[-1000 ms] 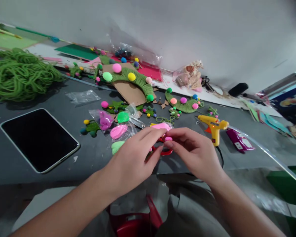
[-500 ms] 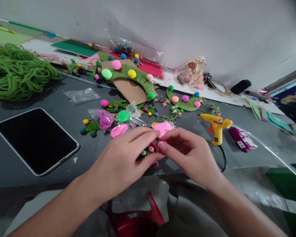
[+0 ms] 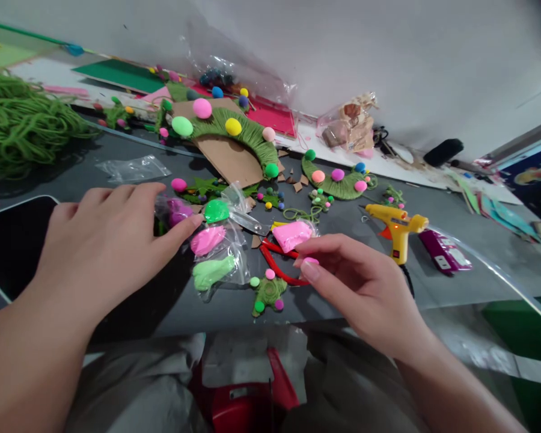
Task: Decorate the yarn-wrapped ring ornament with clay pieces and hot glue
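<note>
My left hand (image 3: pixel 108 246) is spread with its fingers apart, over a clear bag of purple clay (image 3: pixel 179 210) that it partly hides. Between the thumb and fingertips of my right hand (image 3: pixel 358 282) is a small lump of pink clay (image 3: pixel 310 261). Just beyond those fingers lies a larger pack of pink clay (image 3: pixel 292 234). Red-handled scissors (image 3: pixel 270 257) rest beside my right fingertips. In front lies a green yarn-wrapped star (image 3: pixel 269 293) with small coloured balls. Bagged green clay (image 3: pixel 217 210), pink clay (image 3: pixel 208 240) and light green clay (image 3: pixel 213 272) sit between my hands.
A yellow glue gun (image 3: pixel 397 227) and a purple box (image 3: pixel 445 251) are at the right. Behind are a yarn-wrapped ring (image 3: pixel 252 135) and a smaller curved piece (image 3: pixel 338 185). Green yarn (image 3: pixel 27 126) and a tablet (image 3: pixel 13 246) lie at the left.
My left hand has moved away from my right hand, leftward to the purple clay bag. The star, scissors and light green clay have come into view. My right hand stays pinched on pink clay.
</note>
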`<state>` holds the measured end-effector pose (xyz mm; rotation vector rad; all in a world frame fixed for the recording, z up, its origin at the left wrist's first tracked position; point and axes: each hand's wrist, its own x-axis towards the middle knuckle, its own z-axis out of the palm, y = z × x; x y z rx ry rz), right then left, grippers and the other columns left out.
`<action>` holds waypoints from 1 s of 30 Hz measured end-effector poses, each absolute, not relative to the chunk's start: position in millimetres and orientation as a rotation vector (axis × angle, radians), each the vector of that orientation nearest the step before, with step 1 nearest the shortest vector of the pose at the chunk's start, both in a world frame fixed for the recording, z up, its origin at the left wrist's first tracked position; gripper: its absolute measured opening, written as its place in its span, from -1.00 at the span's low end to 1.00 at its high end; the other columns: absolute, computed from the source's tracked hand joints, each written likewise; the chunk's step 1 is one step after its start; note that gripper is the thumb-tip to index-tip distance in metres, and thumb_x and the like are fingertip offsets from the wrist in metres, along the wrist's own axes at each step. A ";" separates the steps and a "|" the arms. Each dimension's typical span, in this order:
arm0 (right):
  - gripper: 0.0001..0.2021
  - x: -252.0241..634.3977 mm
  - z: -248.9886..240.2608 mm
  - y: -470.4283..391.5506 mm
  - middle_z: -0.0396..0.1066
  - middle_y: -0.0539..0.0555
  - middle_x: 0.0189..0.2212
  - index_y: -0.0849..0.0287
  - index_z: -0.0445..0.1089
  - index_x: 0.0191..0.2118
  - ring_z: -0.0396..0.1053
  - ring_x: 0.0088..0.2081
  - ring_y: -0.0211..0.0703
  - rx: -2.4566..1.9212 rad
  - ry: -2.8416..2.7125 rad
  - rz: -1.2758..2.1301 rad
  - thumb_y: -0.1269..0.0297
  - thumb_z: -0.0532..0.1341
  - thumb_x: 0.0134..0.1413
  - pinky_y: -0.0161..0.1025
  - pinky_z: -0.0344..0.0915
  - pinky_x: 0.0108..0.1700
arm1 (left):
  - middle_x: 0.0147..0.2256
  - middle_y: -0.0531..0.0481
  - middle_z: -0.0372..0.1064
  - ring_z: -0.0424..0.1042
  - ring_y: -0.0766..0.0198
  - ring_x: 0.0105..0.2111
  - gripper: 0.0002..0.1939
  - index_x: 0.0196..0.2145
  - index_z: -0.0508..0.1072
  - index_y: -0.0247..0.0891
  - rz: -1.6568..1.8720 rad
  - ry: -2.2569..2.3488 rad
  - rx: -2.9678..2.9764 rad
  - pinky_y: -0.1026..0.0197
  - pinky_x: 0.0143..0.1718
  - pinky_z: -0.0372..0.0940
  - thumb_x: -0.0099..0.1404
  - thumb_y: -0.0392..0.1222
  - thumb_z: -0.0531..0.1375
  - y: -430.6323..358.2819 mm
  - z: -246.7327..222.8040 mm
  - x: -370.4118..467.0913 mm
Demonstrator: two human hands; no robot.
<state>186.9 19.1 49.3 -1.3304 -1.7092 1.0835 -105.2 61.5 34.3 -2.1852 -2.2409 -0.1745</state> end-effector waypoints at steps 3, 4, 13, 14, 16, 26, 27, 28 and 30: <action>-0.85 188.9 48.6 18.1 0.66 0.03 -0.16 0.01 0.59 -0.04 0.59 -0.23 -0.21 -1.343 -1.726 1.071 0.22 0.37 0.31 -0.33 0.53 -0.19 | 0.18 -0.53 0.43 0.40 -0.60 0.17 -0.28 0.26 0.34 -0.29 -0.213 -2.252 -2.168 -0.58 0.04 0.32 0.43 0.34 0.11 62.4 32.5 -103.8; -0.85 189.4 48.3 18.1 0.66 0.04 -0.17 0.02 0.59 -0.04 0.59 -0.23 -0.19 -1.349 -1.724 1.071 0.21 0.37 0.31 -0.31 0.53 -0.18 | 0.22 -0.53 0.40 0.39 -0.59 0.18 -0.30 0.26 0.34 -0.28 -0.258 -2.239 -2.171 -0.57 0.05 0.33 0.43 0.32 0.13 63.1 32.1 -102.8; -0.86 191.1 45.2 17.9 0.65 0.03 -0.20 0.02 0.59 -0.06 0.57 -0.25 -0.19 -1.360 -1.744 1.053 0.21 0.36 0.31 -0.31 0.52 -0.22 | -0.01 -0.26 0.59 0.51 -0.29 0.07 -0.65 0.10 0.47 -0.20 -0.509 -2.020 -2.435 -0.38 0.13 0.30 0.47 -0.01 0.16 78.9 21.7 -81.0; -0.86 191.7 44.9 17.8 0.65 0.02 -0.20 0.02 0.59 -0.06 0.57 -0.25 -0.19 -1.364 -1.745 1.046 0.21 0.37 0.30 -0.31 0.52 -0.22 | -0.03 -0.23 0.60 0.52 -0.27 0.03 -0.68 0.08 0.48 -0.18 -0.512 -2.015 -2.433 -0.37 0.11 0.30 0.47 -0.02 0.17 81.0 20.2 -79.6; -0.85 193.3 44.4 17.7 0.65 0.02 -0.20 0.02 0.59 -0.05 0.58 -0.24 -0.20 -1.367 -1.741 1.045 0.21 0.37 0.30 -0.32 0.51 -0.22 | -0.05 -0.20 0.60 0.52 -0.24 0.00 -0.71 0.06 0.49 -0.17 -0.538 -2.016 -2.419 -0.33 0.07 0.31 0.45 -0.05 0.18 84.8 18.0 -78.3; -0.92 204.6 43.7 25.7 0.56 0.03 -0.33 0.11 0.54 -0.16 0.51 -0.35 -0.24 -1.369 -1.653 1.070 0.26 0.31 0.33 -0.32 0.48 -0.31 | 0.01 -0.16 0.47 0.51 0.08 -0.14 -0.75 0.04 0.55 -0.25 -1.104 -1.784 -2.524 0.06 -0.11 0.37 0.49 -0.19 0.18 66.0 30.4 -53.1; -0.91 205.9 43.3 26.2 0.55 0.02 -0.35 0.12 0.54 -0.15 0.50 -0.36 -0.24 -1.361 -1.625 1.105 0.26 0.29 0.35 -0.32 0.47 -0.32 | 0.00 -0.12 0.51 0.53 0.09 -0.12 -0.78 0.03 0.54 -0.21 -1.199 -1.753 -2.585 0.08 -0.09 0.39 0.49 -0.19 0.18 60.7 30.2 -47.3; -0.89 207.0 43.1 26.5 0.54 0.02 -0.36 0.13 0.53 -0.14 0.51 -0.37 -0.24 -1.349 -1.605 1.140 0.27 0.26 0.38 -0.31 0.48 -0.32 | -0.03 -0.07 0.54 0.55 0.10 -0.12 -0.80 0.03 0.52 -0.16 -1.247 -1.756 -2.674 0.08 -0.09 0.41 0.49 -0.17 0.19 55.6 29.0 -41.6; -0.86 208.5 43.1 26.2 0.54 0.02 -0.36 0.13 0.54 -0.12 0.52 -0.36 -0.25 -1.322 -1.591 1.170 0.28 0.21 0.41 -0.30 0.49 -0.31 | -0.08 -0.01 0.58 0.58 0.11 -0.15 -0.81 0.03 0.48 -0.08 -1.323 -1.768 -2.811 0.10 -0.18 0.43 0.50 -0.12 0.19 46.9 24.9 -32.3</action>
